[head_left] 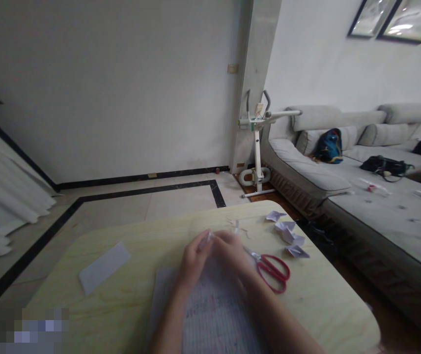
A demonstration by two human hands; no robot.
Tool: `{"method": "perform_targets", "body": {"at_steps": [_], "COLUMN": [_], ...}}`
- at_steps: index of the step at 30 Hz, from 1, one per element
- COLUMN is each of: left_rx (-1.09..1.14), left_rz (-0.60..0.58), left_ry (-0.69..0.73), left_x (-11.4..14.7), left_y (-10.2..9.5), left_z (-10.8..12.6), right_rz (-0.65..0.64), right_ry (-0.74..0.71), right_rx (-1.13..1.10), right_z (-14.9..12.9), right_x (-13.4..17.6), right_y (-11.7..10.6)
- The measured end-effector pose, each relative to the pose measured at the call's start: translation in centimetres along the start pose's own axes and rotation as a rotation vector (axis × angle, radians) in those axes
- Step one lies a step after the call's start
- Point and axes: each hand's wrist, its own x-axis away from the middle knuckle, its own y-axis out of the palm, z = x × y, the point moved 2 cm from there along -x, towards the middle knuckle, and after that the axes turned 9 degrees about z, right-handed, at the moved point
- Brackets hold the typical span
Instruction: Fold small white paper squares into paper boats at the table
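Note:
Above the far end of a lined, written-on notebook point(213, 314), my left hand point(194, 253) is closed on a small folded piece of white paper point(206, 239). My right hand point(231, 250) meets it there, its fingers pinched at the paper's right side; they are slightly blurred. Red-handled scissors point(274, 273) lie just right of my right wrist, their blades partly hidden. Thin paper scraps point(237, 226) are scattered beyond my right hand. Several folded paper shapes point(286, 227) sit near the table's right edge. A folded white paper strip point(104, 268) rests at the left.
The pale wooden table point(335, 305) has rounded corners. Beyond it stand a white exercise machine point(257, 152) and a grey sofa point(372, 216) with a blue backpack point(330, 146) and a black bag point(387, 166). A white curtain point(4, 187) hangs at the left.

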Motion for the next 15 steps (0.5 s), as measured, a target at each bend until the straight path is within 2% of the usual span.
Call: {"method": "perform_targets", "body": {"at_steps": [7,15], "left_rx": [-0.006,-0.06], "left_rz": [-0.02,-0.025], "left_ry": [0.022,0.029], "left_x": [0.1,0.3], "left_y": [0.2,0.5], "left_z": [-0.2,-0.4], "right_rz": [-0.025,0.036], "right_ry": [-0.003,0.064], "right_rx": [0.002,-0.107], "right_z": [0.1,1.3], "right_x": [-0.3,-0.8], "right_y": [-0.4,-0.6]}}
